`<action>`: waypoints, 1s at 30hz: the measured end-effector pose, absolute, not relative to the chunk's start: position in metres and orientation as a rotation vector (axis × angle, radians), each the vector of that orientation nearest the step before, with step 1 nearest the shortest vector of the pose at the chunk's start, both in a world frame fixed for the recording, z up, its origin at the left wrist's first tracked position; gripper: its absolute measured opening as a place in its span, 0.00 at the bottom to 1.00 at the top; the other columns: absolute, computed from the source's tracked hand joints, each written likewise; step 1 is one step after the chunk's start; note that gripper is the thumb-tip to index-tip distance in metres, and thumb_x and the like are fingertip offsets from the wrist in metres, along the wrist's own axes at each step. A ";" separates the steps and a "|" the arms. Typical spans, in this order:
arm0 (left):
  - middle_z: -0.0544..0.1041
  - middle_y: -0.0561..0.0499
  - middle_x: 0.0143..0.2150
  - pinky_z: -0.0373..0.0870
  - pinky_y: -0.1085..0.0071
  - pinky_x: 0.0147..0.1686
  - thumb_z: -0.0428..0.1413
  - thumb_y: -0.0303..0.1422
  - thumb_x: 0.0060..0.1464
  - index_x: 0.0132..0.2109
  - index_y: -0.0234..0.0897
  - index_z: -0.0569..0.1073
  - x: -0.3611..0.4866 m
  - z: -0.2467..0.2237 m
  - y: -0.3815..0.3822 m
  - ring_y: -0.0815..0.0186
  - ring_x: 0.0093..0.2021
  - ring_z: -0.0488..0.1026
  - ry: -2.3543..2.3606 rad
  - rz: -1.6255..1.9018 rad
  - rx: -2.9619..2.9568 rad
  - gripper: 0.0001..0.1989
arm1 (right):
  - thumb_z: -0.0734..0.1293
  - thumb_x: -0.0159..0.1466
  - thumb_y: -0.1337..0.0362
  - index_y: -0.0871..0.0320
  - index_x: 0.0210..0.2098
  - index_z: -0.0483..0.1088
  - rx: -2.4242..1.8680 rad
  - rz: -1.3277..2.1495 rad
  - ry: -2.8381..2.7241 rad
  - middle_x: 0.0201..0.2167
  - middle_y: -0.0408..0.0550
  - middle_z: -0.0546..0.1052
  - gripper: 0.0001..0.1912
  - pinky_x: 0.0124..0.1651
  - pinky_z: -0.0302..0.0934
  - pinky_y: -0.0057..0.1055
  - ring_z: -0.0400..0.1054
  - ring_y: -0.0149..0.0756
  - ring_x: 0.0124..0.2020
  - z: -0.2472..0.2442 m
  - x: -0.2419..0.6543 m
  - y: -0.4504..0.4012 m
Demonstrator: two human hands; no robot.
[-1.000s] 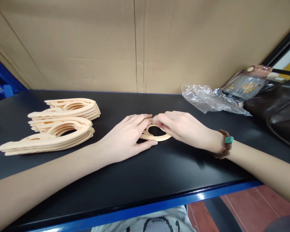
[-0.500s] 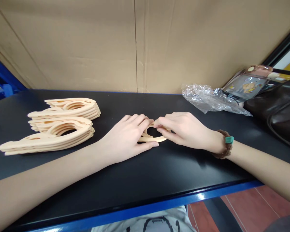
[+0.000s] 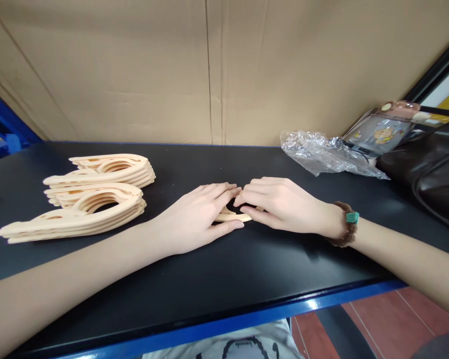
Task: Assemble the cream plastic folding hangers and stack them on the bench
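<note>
At the middle of the black table lies a cream plastic folding hanger [image 3: 241, 218], mostly covered by my hands; its curved front edge and part of its round opening show. My left hand [image 3: 200, 214] is closed round its left part, thumb along the front and fingers over the back. From the other side my right hand [image 3: 279, 202] grips the right part, its fingers curled over the top and thumb at the front edge. The fingertips of both hands nearly meet behind the opening.
Left of my hands lie two stacks of cream folding hangers, a near stack [image 3: 112, 219] and a far stack [image 3: 134, 174]. Crumpled clear plastic [image 3: 322, 149], a clear pouch [image 3: 381, 134] and a dark bag [image 3: 430, 169] are at the right. A cardboard wall [image 3: 153, 75] stands behind.
My right hand has shifted slightly left and its fingers now lie flatter over the hanger, hiding more of it. My left fingers have also lowered a little over it.
</note>
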State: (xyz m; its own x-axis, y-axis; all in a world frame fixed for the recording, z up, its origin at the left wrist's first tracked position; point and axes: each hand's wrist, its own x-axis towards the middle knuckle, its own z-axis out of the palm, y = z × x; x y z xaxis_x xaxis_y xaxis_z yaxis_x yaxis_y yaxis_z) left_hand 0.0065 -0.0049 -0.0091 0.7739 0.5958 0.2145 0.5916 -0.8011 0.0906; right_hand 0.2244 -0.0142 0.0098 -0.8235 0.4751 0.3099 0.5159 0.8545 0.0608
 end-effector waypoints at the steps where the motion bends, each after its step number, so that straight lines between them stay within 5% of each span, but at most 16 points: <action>1: 0.66 0.42 0.61 0.62 0.60 0.56 0.44 0.50 0.62 0.60 0.35 0.62 0.007 -0.008 -0.005 0.56 0.58 0.65 0.989 0.363 2.933 0.28 | 0.56 0.69 0.64 0.59 0.40 0.70 -0.754 -0.198 -2.753 0.34 0.48 0.74 0.12 0.41 0.58 0.31 0.65 0.34 0.34 0.010 0.225 -0.014; 30: 0.70 0.45 0.52 0.65 0.63 0.50 0.44 0.49 0.62 0.54 0.33 0.65 0.009 -0.005 -0.007 0.58 0.49 0.67 0.989 0.305 2.981 0.24 | 0.52 0.71 0.64 0.61 0.39 0.70 -0.789 -0.209 -2.844 0.35 0.48 0.72 0.16 0.43 0.59 0.32 0.62 0.35 0.38 0.009 0.224 -0.016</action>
